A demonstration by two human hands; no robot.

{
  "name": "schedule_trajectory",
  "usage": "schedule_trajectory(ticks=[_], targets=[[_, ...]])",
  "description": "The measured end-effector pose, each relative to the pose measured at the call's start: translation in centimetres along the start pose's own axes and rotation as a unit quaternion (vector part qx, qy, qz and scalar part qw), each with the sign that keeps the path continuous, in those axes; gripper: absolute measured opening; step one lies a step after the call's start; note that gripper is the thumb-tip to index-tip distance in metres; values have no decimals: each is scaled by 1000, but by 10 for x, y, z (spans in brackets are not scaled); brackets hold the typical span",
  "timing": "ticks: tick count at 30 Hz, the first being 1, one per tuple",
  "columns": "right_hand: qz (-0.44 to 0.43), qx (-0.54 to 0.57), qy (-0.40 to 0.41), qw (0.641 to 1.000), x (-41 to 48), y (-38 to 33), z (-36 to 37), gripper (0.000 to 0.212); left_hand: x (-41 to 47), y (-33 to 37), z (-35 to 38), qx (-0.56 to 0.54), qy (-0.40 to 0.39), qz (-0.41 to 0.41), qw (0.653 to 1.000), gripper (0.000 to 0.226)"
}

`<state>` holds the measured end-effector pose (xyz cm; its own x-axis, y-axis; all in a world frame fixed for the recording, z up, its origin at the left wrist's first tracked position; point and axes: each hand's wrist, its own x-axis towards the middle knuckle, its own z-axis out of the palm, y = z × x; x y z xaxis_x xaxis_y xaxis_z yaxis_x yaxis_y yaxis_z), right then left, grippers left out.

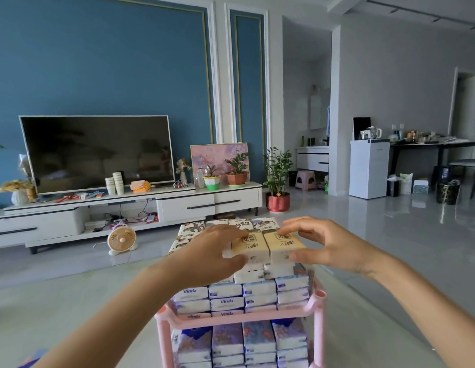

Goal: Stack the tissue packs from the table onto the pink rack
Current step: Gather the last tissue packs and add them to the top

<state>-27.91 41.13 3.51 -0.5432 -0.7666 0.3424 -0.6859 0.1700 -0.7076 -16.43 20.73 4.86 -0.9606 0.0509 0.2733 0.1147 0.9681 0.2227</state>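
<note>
A pink rack [317, 305] stands in front of me, its top and lower shelves packed with several white and blue tissue packs [227, 304]. Two tan tissue packs lie side by side on top of the pile. My left hand [212, 251] grips the left tan pack [251, 248], thumb on its near side and fingers over the top. My right hand [329, 243] grips the right tan pack [282, 247] the same way. Patterned packs [189, 231] lie at the back of the stack.
A white TV cabinet [124, 211] with a television [96, 152] runs along the blue wall. A small orange fan [122, 239] sits on the floor to the left, and a potted plant [277, 179] stands behind. A beige table surface [71, 301] lies beneath my arms.
</note>
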Motion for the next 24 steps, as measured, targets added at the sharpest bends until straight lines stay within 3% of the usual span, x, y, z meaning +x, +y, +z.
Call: schedule_trajectory(ticks=[24], targets=[[20, 43, 33, 998, 3, 8, 5, 46, 1, -3, 1, -16, 6, -10, 1000, 52]])
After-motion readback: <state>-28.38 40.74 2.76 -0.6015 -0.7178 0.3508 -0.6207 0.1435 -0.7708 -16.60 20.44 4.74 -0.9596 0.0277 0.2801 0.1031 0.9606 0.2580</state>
